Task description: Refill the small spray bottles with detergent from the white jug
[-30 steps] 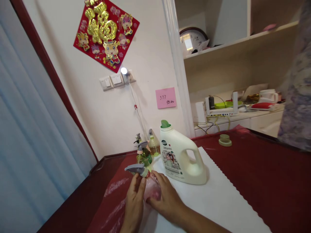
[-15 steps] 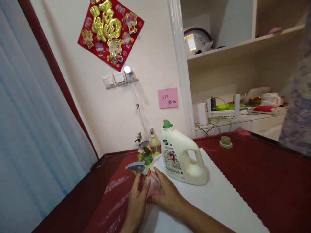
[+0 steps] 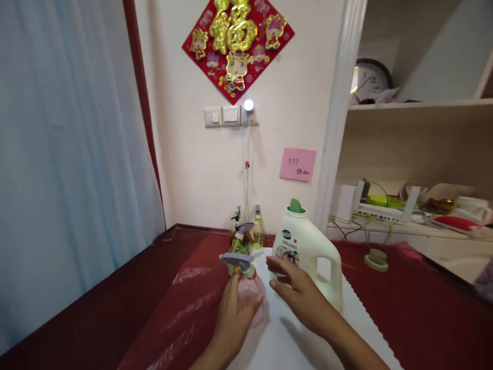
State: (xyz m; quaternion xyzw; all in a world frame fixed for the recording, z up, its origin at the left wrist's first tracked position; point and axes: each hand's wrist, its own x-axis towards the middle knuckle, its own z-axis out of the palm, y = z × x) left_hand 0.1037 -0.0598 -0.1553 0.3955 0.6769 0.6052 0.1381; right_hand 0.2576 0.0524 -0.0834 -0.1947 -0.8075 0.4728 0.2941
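Observation:
My left hand (image 3: 238, 314) is wrapped round a pink spray bottle (image 3: 252, 297) with a grey trigger head, close over the white sheet (image 3: 283, 339). To the right, my right hand (image 3: 292, 288) holds nothing, its fingers apart, between the spray bottle and a large pale detergent jug (image 3: 308, 241). The jug stands upright with its mouth uncapped and a green spout showing. Part of its label is hidden behind my right hand. Behind the pink bottle, several green and yellow spray bottles (image 3: 258, 228) stand against the wall.
A green cap (image 3: 376, 259) lies on the red table cover (image 3: 435, 288) right of the jug. Blue curtain (image 3: 73, 154) hangs at the left. A white router (image 3: 379, 213) with cables sits on the shelf at right. A pink note (image 3: 298, 164) is on the wall.
My right hand has let go of the pink spray bottle and moved right, toward the jug. My left hand still holds the bottle. The camera view has turned left.

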